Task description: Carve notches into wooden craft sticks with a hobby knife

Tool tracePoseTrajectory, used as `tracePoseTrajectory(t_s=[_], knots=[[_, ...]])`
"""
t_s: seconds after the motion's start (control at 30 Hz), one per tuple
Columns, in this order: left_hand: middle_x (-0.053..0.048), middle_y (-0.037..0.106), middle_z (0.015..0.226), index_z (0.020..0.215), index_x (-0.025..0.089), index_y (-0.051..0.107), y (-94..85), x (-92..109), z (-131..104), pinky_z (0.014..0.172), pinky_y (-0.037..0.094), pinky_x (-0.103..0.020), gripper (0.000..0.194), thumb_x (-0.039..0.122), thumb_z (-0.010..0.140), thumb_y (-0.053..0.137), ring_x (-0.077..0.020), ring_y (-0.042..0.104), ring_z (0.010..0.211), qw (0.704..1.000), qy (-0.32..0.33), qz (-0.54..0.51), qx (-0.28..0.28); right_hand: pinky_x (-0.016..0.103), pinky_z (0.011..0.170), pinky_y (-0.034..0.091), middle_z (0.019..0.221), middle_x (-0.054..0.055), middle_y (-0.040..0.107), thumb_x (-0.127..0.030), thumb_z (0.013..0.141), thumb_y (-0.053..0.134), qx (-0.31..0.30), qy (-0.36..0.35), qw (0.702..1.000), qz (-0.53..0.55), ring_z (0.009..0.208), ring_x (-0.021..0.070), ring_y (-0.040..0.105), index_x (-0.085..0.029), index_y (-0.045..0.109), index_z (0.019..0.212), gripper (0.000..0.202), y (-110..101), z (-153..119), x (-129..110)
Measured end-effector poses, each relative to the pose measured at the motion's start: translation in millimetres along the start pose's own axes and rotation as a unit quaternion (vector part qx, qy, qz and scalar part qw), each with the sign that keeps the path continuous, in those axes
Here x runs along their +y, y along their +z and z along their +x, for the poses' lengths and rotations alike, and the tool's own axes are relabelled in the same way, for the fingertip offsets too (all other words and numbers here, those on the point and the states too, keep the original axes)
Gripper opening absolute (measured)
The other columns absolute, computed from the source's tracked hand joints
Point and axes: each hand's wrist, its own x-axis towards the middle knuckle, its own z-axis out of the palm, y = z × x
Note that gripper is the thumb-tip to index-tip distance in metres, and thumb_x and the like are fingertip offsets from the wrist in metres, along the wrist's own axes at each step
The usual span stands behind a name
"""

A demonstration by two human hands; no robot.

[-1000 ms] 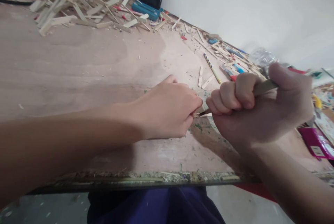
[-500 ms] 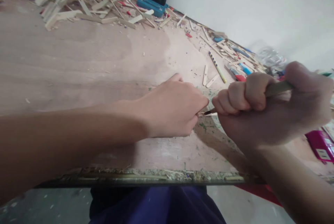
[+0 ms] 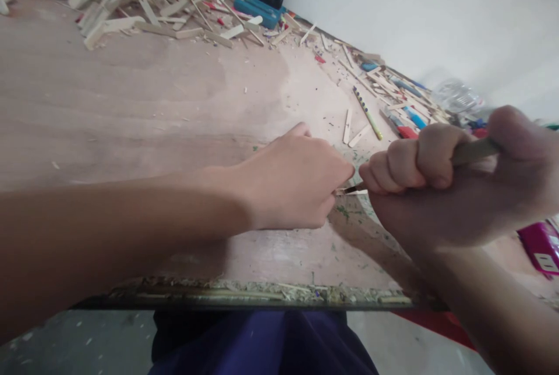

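My left hand (image 3: 301,180) is closed and pressed low on the wooden table (image 3: 174,95), pinching a thin pale wooden stick (image 3: 360,192) whose end shows past the fingertips. My right hand (image 3: 441,188) is wrapped in a fist round a slim tool with an olive-brown handle (image 3: 476,152). The tool's narrow dark tip (image 3: 350,190) meets the stick just beside my left fingers. The exact kind of tool cannot be made out, since the fist covers most of it. Small green flecks and shavings lie under both hands.
A heap of craft sticks (image 3: 144,2) stands at the back left, beside a blue case (image 3: 257,11). Along the wall lie more sticks, a dotted pencil (image 3: 367,113) and a clear plastic bottle (image 3: 458,95). A magenta box (image 3: 541,250) sits at right. Shavings line the table's front edge (image 3: 262,293).
The whole view has shifted slightly, with things appearing a little further right. Both hands keep their grips, and the tool tip stays at the stick.
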Motion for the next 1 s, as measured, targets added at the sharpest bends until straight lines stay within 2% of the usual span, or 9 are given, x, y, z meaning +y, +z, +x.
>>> tracePoseTrajectory(t_s=[0.17, 0.3, 0.47, 0.63, 0.8, 1.0], knots=[[-0.002, 0.084, 0.100, 0.091, 0.024, 0.069, 1.3, -1, 1, 0.116, 0.049, -0.054, 0.014, 0.018, 0.104, 0.068, -0.0289, 0.077, 0.099, 1.000, 0.002, -0.002, 0.002, 0.037, 0.049, 0.031, 0.054, -0.005, 0.012, -0.060, 0.099, 0.087, -0.014, 0.000, 1.000, -0.004, 0.048, 0.0103, 0.018, -0.022, 0.029, 0.058, 0.081, -4, 1, 1], [-0.001, 0.080, 0.095, 0.087, 0.024, 0.065, 1.4, 0, 1, 0.118, 0.048, -0.054, 0.017, 0.018, 0.103, 0.069, -0.0282, 0.077, 0.097, 1.000, -0.002, -0.002, 0.001, 0.037, 0.048, 0.025, 0.057, -0.005, 0.009, -0.051, 0.101, 0.087, 0.007, -0.027, 0.999, 0.018, 0.049, 0.0105, 0.009, -0.021, 0.027, 0.058, 0.080, 1, -1, 3], [0.000, 0.073, 0.085, 0.081, 0.023, 0.061, -1.0, 1, 0, 0.116, 0.049, -0.050, 0.023, 0.017, 0.103, 0.068, -0.0244, 0.072, 0.089, 1.000, -0.004, 0.002, 0.002, 0.038, 0.050, 0.023, 0.064, -0.003, 0.003, -0.044, 0.103, 0.087, 0.038, -0.050, 0.998, 0.022, 0.055, 0.0132, 0.002, -0.020, 0.033, 0.058, 0.074, 4, -5, 6], [0.001, 0.072, 0.084, 0.080, 0.023, 0.061, -1.9, 1, -1, 0.115, 0.049, -0.050, 0.023, 0.016, 0.101, 0.069, -0.0234, 0.069, 0.087, 1.000, -0.005, -0.004, 0.007, 0.037, 0.051, 0.023, 0.058, -0.005, 0.007, -0.050, 0.101, 0.085, 0.010, -0.046, 0.998, 0.030, 0.052, 0.0122, 0.008, -0.022, 0.035, 0.057, 0.072, 6, -5, 8], [0.000, 0.070, 0.078, 0.077, 0.024, 0.059, -2.0, 0, -4, 0.114, 0.051, -0.052, 0.025, 0.013, 0.098, 0.067, -0.0235, 0.067, 0.081, 1.000, 0.005, -0.013, 0.020, 0.037, 0.049, 0.023, 0.052, -0.006, 0.006, -0.057, 0.094, 0.084, 0.046, -0.031, 0.998, 0.009, 0.046, 0.0113, 0.013, -0.023, 0.033, 0.056, 0.072, 9, -4, 11], [-0.001, 0.074, 0.081, 0.081, 0.024, 0.065, -1.5, 0, -1, 0.115, 0.052, -0.051, 0.018, 0.015, 0.096, 0.068, -0.0267, 0.072, 0.086, 1.000, -0.005, -0.007, 0.011, 0.036, 0.045, 0.018, 0.050, -0.005, 0.008, -0.052, 0.090, 0.088, 0.071, -0.045, 0.995, 0.045, 0.044, 0.0103, 0.010, -0.023, 0.031, 0.054, 0.073, 14, -2, 13]])
